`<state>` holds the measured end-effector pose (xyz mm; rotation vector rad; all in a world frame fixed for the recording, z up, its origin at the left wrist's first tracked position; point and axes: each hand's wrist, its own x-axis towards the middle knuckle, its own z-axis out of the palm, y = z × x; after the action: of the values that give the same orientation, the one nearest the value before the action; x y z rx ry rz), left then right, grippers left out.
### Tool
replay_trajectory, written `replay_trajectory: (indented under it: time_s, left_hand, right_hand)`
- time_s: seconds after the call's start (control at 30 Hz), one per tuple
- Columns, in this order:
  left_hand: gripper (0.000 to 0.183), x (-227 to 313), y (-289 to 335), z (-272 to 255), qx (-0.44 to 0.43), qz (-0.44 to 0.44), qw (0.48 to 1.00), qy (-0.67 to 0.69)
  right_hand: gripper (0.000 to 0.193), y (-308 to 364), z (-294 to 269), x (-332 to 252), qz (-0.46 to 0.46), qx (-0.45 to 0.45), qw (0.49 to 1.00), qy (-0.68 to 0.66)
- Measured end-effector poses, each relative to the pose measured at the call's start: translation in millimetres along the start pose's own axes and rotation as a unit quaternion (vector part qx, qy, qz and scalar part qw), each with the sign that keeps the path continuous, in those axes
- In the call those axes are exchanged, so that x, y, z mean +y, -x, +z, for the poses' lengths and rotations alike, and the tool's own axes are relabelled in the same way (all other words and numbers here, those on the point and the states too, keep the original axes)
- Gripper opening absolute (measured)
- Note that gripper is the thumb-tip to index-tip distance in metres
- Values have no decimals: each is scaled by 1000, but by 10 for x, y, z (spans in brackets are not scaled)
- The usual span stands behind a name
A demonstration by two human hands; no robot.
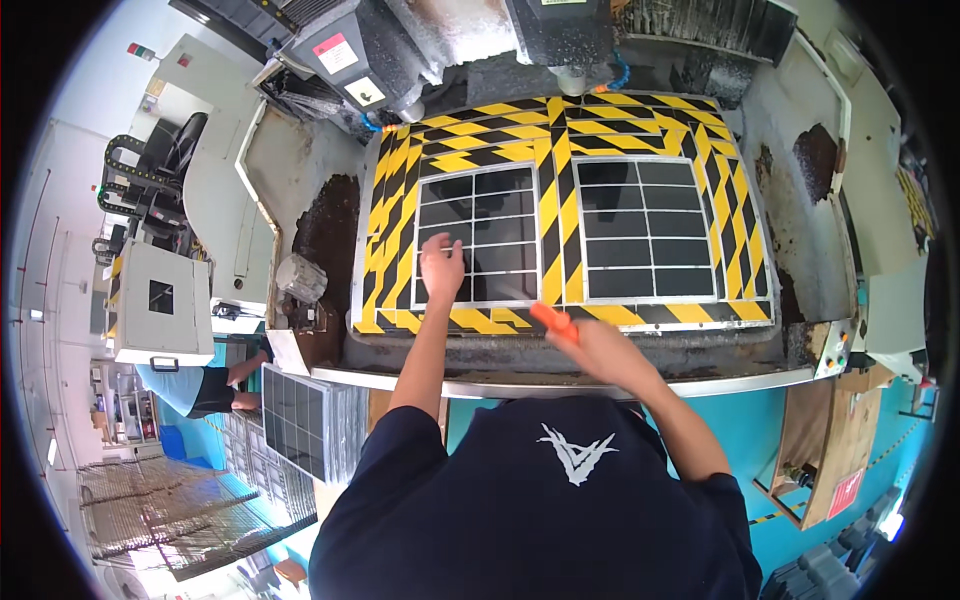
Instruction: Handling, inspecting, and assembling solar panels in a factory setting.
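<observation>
My left hand point(441, 268) reaches over the lower left part of a left-hand grid of dark rectangular plates point(504, 207), with its fingers apart and nothing visible in them. Whether the fingertips touch a plate is hard to tell. Closer to me, my right hand point(606, 356) is closed around an orange-handled tool point(554, 321). Its front end points left over the grid's near edge and is too blurred to name. A second similar grid point(617, 224) lies to the right. Yellow and black striped tape point(560, 215) surrounds both grids on the machine bed.
Two machine heads with nozzles point(409, 110) hang over the bed's far edge. A metal rim point(620, 387) runs between me and the bed. Stacked dark panels point(297, 422) stand at lower left, near another person point(190, 388). A wooden stand point(815, 440) is at right.
</observation>
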<state>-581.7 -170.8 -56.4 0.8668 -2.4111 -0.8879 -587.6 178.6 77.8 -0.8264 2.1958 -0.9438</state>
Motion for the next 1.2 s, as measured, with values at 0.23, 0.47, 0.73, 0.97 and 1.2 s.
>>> replay_trajectory:
  time_s: [0.23, 0.47, 0.73, 0.97, 1.2]
  left_hand:
    - [22, 431, 106, 420, -33, -72, 994, 69]
    - [22, 31, -155, -65, -71, -221, 922, 310]
    - [18, -185, 68, -348, -24, -5, 962, 272]
    - [11, -309, 168, -591, -41, -167, 904, 392]
    - [19, -379, 262, -574, 8, -164, 952, 260]
  right_hand:
    - [56, -323, -52, 2, 21, 70, 997, 37]
    - [57, -67, 152, -68, -14, 16, 1000, 15]
    - [57, -178, 2, -183, -4, -70, 997, -18]
    - [56, -123, -201, -198, 17, -109, 993, -35]
    - [57, 163, -479, 52, 63, -56, 993, 85]
